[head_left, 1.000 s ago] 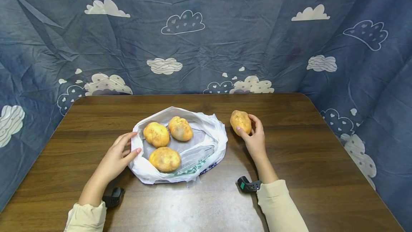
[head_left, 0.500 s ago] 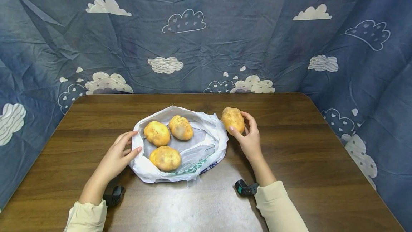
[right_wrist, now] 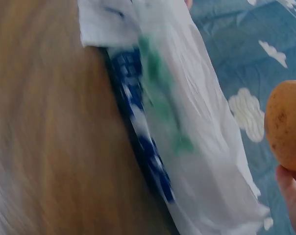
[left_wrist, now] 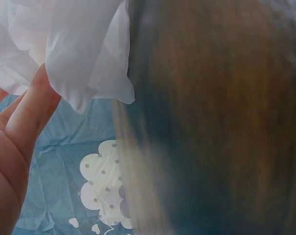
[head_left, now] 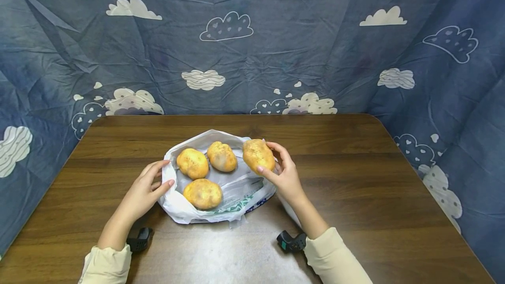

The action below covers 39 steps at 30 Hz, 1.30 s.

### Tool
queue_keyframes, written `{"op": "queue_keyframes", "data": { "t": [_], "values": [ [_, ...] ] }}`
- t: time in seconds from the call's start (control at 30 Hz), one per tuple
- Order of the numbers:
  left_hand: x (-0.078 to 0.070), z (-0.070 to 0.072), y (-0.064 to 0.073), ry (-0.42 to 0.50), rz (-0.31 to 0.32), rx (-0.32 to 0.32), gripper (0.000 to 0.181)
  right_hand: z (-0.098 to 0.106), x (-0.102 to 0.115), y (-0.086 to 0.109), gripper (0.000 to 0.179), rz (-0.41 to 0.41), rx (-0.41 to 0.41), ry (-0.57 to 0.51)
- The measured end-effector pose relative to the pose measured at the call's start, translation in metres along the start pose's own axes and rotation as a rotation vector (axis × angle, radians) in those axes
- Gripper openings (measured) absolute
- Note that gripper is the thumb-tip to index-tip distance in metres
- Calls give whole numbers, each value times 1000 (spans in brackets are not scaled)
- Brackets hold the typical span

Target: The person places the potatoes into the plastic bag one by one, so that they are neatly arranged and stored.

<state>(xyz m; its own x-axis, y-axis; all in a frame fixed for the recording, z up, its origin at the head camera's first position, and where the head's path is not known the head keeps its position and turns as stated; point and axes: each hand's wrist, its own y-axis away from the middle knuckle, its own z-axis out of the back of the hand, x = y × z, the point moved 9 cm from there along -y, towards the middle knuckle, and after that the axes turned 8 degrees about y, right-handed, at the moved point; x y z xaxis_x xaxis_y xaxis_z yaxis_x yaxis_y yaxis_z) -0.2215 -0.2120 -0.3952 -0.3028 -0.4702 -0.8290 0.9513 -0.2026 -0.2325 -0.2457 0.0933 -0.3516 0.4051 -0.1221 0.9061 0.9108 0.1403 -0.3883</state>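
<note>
A white plastic bag [head_left: 173, 207] lies with its mouth spread wide in the head view. Inside it sit three potatoes: one at left [head_left: 192, 163], one at the back [head_left: 222, 157] and one in front [head_left: 202, 194]. My left hand [head_left: 140, 194] holds the bag's left rim between thumb and fingers. In the left wrist view the bag's edge [left_wrist: 89, 63] covers some of the fingertips. My right hand [head_left: 288, 181] grips another potato [head_left: 258, 156] over the bag's right rim. The right wrist view shows this potato [right_wrist: 287, 125] raised above the bag's printed side.
The bag rests on a dark brown wooden table [head_left: 355, 187]. Behind the table hangs a blue curtain [head_left: 315, 56] with cloud prints. Black wrist cameras sit on the left wrist [head_left: 139, 240] and right wrist [head_left: 291, 242].
My right hand has carried its potato leftward, from the table at the bag's right to over the bag's right rim. The left hand stays on the left rim.
</note>
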Motion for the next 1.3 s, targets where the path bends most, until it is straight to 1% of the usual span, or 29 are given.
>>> {"op": "queue_keyframes", "data": {
  "t": [0.17, 0.3, 0.5, 0.77, 1.07, 1.3],
  "values": [
    [2, 0, 0, -15, -5, 1, 49, -21, 0, 6, 59, -1, 83, -12],
    [4, 0, 0, -26, -9, -2, 49, -36, -4, 11, 59, -10, 138, 0],
    [3, 0, 0, -21, -13, -3, 49, -49, -11, 15, 58, -23, 197, 0],
    [0, -1, 0, -1, -10, -7, 49, -55, -19, 17, 57, -43, 236, 12],
    [1, 0, 0, -18, -13, -6, 48, -59, -25, 19, 56, -54, 279, 50],
    [1, 1, 0, -25, -21, -6, 49, -61, -29, 20, 56, -71, 310, 54]
  ]
}}
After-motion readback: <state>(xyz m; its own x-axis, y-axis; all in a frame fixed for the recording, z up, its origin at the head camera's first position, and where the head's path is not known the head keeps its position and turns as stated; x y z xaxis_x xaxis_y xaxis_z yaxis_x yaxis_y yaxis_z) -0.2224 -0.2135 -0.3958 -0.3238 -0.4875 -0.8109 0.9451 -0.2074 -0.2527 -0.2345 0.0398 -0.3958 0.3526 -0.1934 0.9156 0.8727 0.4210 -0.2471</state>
